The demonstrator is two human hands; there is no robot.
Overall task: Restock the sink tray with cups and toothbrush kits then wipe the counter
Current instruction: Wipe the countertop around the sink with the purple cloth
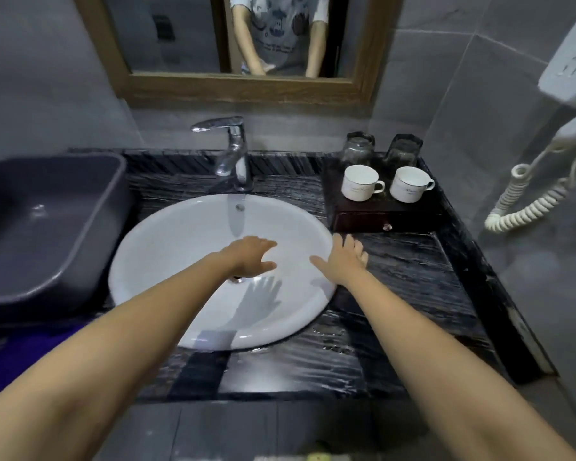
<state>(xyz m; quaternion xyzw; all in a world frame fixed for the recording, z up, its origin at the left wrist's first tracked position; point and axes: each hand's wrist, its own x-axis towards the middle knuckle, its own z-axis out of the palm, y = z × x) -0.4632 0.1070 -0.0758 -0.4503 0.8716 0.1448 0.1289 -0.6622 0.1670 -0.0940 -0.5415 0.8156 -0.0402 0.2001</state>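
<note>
Tray (363, 220), bearing cups (359, 183), is set on tabletop (413, 277) just beyond right hand (345, 262); its fingers (338, 241) and those of left hand (250, 256) are spread, nothing held.

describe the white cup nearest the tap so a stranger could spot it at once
Right of the round white sink, a dark wooden tray sits on the black counter. Two white handled cups stand in front of two glass tumblers; yours is the left cup, closer to the tap.
</note>
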